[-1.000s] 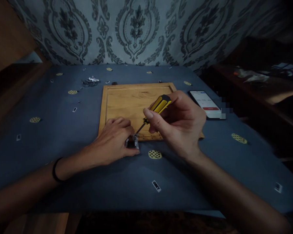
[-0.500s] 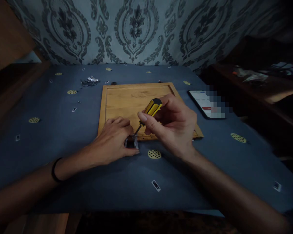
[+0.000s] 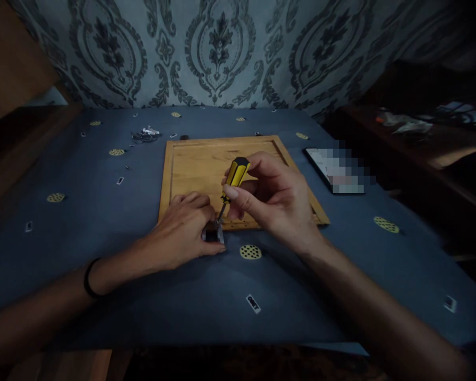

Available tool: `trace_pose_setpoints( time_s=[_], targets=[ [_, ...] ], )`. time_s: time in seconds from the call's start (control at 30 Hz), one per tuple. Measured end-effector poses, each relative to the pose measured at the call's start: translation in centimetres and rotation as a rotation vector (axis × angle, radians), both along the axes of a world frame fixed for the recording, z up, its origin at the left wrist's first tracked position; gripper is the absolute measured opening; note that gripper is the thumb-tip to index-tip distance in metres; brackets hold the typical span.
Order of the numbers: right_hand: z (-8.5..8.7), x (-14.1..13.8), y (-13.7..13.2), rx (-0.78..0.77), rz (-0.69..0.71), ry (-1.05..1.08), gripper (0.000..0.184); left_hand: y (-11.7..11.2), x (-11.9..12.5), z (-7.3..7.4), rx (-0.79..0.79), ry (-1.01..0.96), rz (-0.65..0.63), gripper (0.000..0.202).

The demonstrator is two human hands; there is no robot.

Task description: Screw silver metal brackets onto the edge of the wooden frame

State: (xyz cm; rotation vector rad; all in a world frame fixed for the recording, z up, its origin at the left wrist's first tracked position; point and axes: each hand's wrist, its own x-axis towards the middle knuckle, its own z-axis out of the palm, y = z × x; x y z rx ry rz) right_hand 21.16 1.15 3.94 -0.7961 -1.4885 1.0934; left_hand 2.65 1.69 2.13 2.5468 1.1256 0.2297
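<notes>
- Left wrist: a dark band (image 3: 89,278) encircles it; the forearm extends over the blue patterned cloth (image 3: 174,307).
- Loose metal parts (image 3: 146,134): lying in a small heap on the cloth, beyond the left hand and just beside the board's far left corner.
- Left hand (image 3: 186,222): partly closed, palm down, fingers bent over the board's near edge, thumb set apart; a small metal fitting sits between thumb and fingers.
- Wooden board (image 3: 206,159): flat on the cloth between the hands, raised border visible.
- Metal fitting (image 3: 221,234): at the board's near edge; its exact seating is too dark and small to confirm.
- Screwdriver (image 3: 237,173): yellow and black handle uppermost, slightly tilted, shaft pointing down, tip apparently meeting the fitting.
- Right hand (image 3: 280,203): closed in a pinch, thumb and fingers around the screwdriver handle.
- Phone (image 3: 319,169): lying right of the board, screen partly obscured.
</notes>
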Motion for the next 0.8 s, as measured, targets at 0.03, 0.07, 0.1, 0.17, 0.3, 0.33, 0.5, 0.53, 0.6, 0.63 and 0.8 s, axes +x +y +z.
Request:
trace_pose_setpoints(
  time_s=[0.03, 0.07, 0.1, 0.17, 0.3, 0.33, 0.5, 0.53, 0.6, 0.63, 0.8],
  targets=[
    [-0.1, -0.1, 0.0, -0.013, 0.007, 0.018, 0.039, 0.0, 0.0, 0.0, -0.005, 0.0, 0.003, 0.034],
    [-0.2, -0.1, 0.0, -0.025, 0.012, 0.034, 0.041, 0.0, 0.0, 0.0, -0.01, -0.003, 0.005, 0.033],
    [-0.2, -0.2, 0.0, -0.036, 0.014, 0.047, 0.042, 0.0, 0.0, 0.0, -0.012, -0.01, 0.005, 0.033],
    [-0.2, -0.3, -0.1, -0.05, 0.015, 0.062, 0.044, 0.0, 0.1, 0.0, -0.013, -0.022, 0.007, 0.032],
    [0.3, 0.1, -0.4, -0.051, 0.048, 0.007, 0.034, 0.0, 0.0, 0.1, -0.016, -0.012, -0.001, 0.031],
    [0.4, 0.2, -0.5, -0.045, 0.072, -0.019, 0.031, 0.0, 0.0, 0.0, -0.012, -0.01, -0.006, 0.031],
    [0.3, 0.3, -0.6, -0.011, 0.077, -0.101, 0.024, 0.0, -0.1, -0.2, 0.005, -0.028, -0.005, 0.032],
    [0.2, 0.2, -0.7, 0.018, 0.045, -0.11, 0.023, 0.0, -0.1, -0.2, 0.0, -0.03, -0.002, 0.032],
    [0.1, 0.0, -0.7, 0.091, -0.016, -0.119, 0.024, 0.0, -0.1, -0.2, -0.009, -0.032, 0.003, 0.031],
    [0.0, -0.2, -0.8, 0.12, -0.044, -0.111, 0.025, 0.0, -0.1, -0.2, -0.011, -0.029, 0.005, 0.03],
    [0.4, -0.4, -1.1, 0.151, -0.201, -0.037, 0.032, 0.0, -0.1, 0.0, 0.017, 0.002, 0.001, 0.035]
  ],
)
